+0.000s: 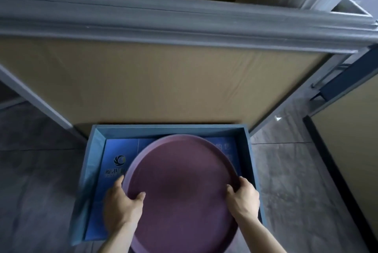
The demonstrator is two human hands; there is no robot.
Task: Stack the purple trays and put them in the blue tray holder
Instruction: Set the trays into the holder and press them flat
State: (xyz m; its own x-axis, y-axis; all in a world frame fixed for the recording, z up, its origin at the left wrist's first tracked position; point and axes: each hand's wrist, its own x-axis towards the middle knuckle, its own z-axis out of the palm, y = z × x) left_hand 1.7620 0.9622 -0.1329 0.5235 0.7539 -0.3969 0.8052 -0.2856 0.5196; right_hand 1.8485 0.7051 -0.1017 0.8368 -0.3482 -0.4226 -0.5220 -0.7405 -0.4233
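Observation:
A round purple tray (180, 187) is held level over the blue tray holder (252, 162), a shallow rectangular box on the floor. My left hand (120, 205) grips the tray's left rim with the thumb on its inner face. My right hand (244, 199) grips the right rim the same way. From above I cannot tell whether more than one tray is in the stack. The holder's blue floor with a printed logo (119, 160) shows to the left of the tray; most of that floor is hidden beneath it.
Behind the holder stands a tan panel (163, 81) in a grey frame (184, 25). Grey floor tiles (36, 181) lie on both sides. Another tan panel with a dark edge (347, 150) stands at the right.

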